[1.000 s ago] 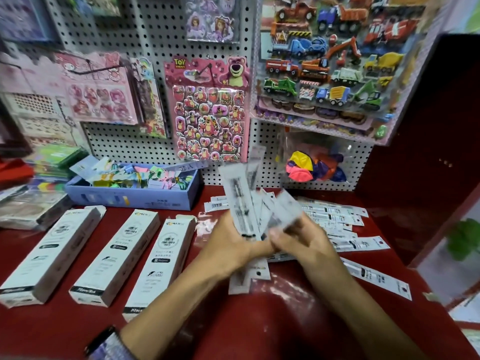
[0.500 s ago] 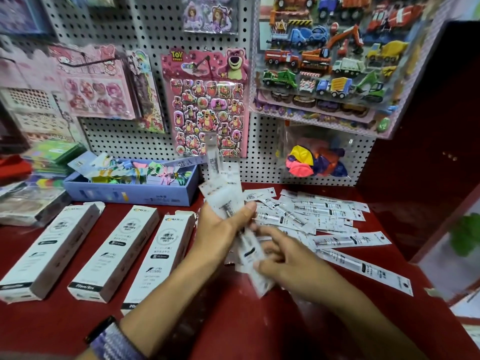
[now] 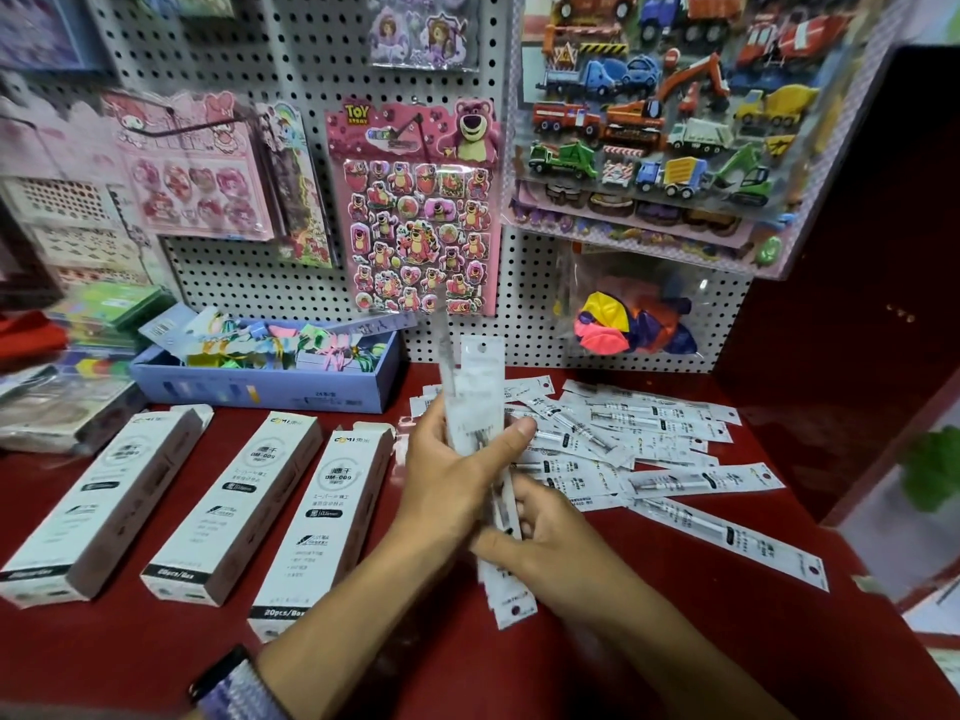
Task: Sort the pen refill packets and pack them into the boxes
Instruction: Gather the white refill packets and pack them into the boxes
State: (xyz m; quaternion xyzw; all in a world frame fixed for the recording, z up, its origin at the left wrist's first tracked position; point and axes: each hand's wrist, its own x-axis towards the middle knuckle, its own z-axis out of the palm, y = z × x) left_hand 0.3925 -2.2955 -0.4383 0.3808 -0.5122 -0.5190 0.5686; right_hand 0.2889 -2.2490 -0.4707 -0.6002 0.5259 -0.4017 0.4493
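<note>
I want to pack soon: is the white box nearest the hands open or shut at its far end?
Open. The nearest white box has its far-end flap sticking up, not tucked in. Whether anything is inside, cannot tell.

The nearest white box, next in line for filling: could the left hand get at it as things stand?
Probably not yet. The nearest white box lies unobstructed beside the left hand, but its fingers grip the packet bundle.
</note>
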